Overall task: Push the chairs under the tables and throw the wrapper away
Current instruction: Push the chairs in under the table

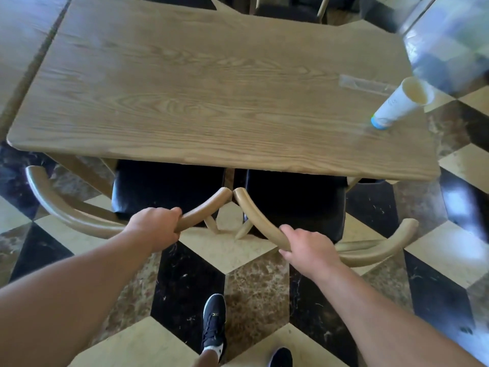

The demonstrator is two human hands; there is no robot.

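Note:
Two wooden chairs with black seats stand side by side at the near edge of a wooden table [185, 102], their seats partly under the tabletop. My left hand [156, 226] grips the curved backrest of the left chair [66, 207]. My right hand [309, 250] grips the curved backrest of the right chair [381, 247]. The two backrest ends almost touch in the middle. A clear plastic wrapper [362, 84] lies flat on the table's right side. Just right of it stands a white paper cup [399, 104] with a blue base.
The floor is a checker of black, cream and brown marble tiles [238, 250]. My dark sneakers [214, 324] stand behind the chairs. Another chair [288, 9] sits at the table's far side. A second table [18, 35] adjoins on the left, and a glass surface [449, 35] rises at the right.

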